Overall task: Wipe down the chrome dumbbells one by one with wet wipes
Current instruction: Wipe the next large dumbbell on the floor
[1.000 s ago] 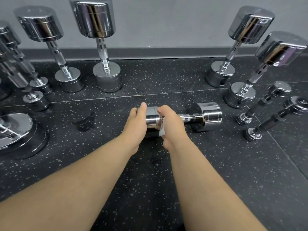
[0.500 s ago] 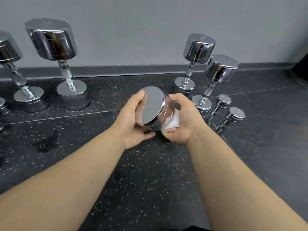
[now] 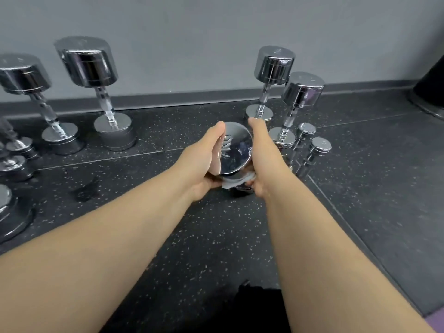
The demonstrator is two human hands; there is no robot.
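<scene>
A chrome dumbbell (image 3: 236, 150) stands on end on the black speckled floor, its round top face with raised lettering turned towards me. My left hand (image 3: 204, 157) cups the left side of its top head, fingers lying along the rim and thumb under the near edge. My right hand (image 3: 262, 152) wraps the right side of the same head. It holds a white wet wipe (image 3: 231, 182) against the near lower rim. The dumbbell's handle and lower head are mostly hidden behind my hands.
Two tall chrome dumbbells (image 3: 274, 66) (image 3: 302, 92) stand close behind my right hand, with two small ones (image 3: 320, 145) beside them. More upright dumbbells (image 3: 89, 63) line the grey wall at left. A dark wet patch (image 3: 85, 191) marks the floor.
The dumbbell lay on its side a second ago; both hands have tipped it up onto its end. My view has turned right, and the wipe has slid to the near rim.
</scene>
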